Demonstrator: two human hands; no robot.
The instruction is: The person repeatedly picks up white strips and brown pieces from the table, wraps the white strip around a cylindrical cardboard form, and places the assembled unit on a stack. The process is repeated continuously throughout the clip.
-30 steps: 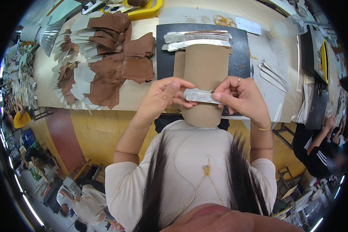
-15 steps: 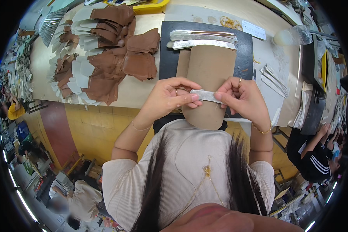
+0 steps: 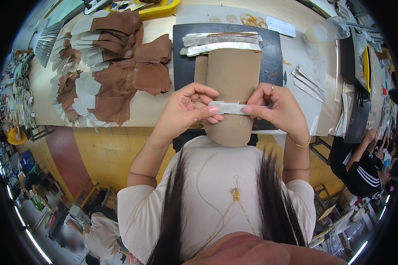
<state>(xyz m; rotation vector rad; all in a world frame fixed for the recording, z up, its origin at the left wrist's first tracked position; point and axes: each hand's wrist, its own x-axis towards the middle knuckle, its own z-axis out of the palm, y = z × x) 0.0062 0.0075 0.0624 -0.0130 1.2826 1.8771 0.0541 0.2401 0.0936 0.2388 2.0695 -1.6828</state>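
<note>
A short whitish, silvery strip (image 3: 229, 108) is stretched level between my two hands. My left hand (image 3: 193, 107) pinches its left end between thumb and fingers. At the other end, my right hand (image 3: 269, 106) grips it the same way, with a bit of strip showing past the thumb. Directly beneath lies a long brown card-like piece (image 3: 233, 70) with a rounded near end that hangs over the table edge. It rests on a black board (image 3: 272, 57). Several silvery-white strips (image 3: 221, 43) lie across its far end.
Fanned stacks of brown and white cut pieces (image 3: 115, 88) cover the table's left side. Right of the board are loose pale strips (image 3: 308, 83) and a clear plastic bottle (image 3: 327, 31). Yellow cord (image 3: 253, 20) lies behind it. A person in black (image 3: 360, 165) sits at the right.
My hands have moved slightly apart, and more of the strip shows between and beyond my fingers. The whole view has shifted a little, so the table things appear farther left.
</note>
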